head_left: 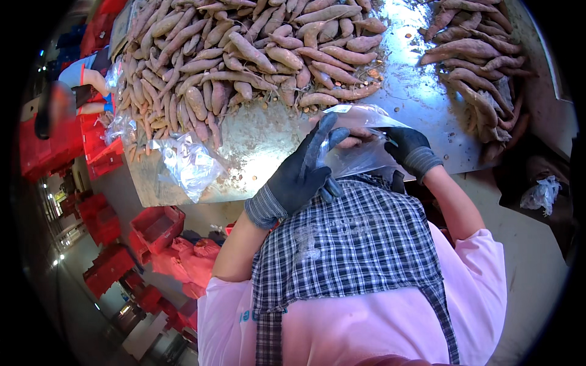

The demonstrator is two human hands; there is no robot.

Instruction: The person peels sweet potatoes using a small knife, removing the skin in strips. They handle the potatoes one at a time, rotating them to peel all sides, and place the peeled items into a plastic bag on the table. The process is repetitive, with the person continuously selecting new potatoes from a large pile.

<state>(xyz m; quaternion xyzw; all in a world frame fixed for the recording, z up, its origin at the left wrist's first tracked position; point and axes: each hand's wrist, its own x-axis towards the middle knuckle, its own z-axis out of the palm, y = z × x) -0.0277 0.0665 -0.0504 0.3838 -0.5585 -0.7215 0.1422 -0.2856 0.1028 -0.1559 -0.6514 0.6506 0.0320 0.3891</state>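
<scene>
A clear plastic bag (365, 160) with a few sweet potatoes (353, 139) inside lies at the table's near edge, in front of my checked apron. My right hand (408, 150), in a dark glove with a grey cuff, is closed on the bag's right end; its fingertips are partly hidden. On the left, my gloved left hand (300, 174) has its fingers stretched apart beside the bag, with some film against them. Beyond both hands rises a big heap of loose sweet potatoes (250, 55).
Crumpled plastic bags (190, 165) lie left on the metal table (268, 131). Another pile of sweet potatoes (479, 67) is at the right, near a raised table edge. Red crates (157, 229) stand on the floor at left. A co-worker's arm (94, 79) shows at far left.
</scene>
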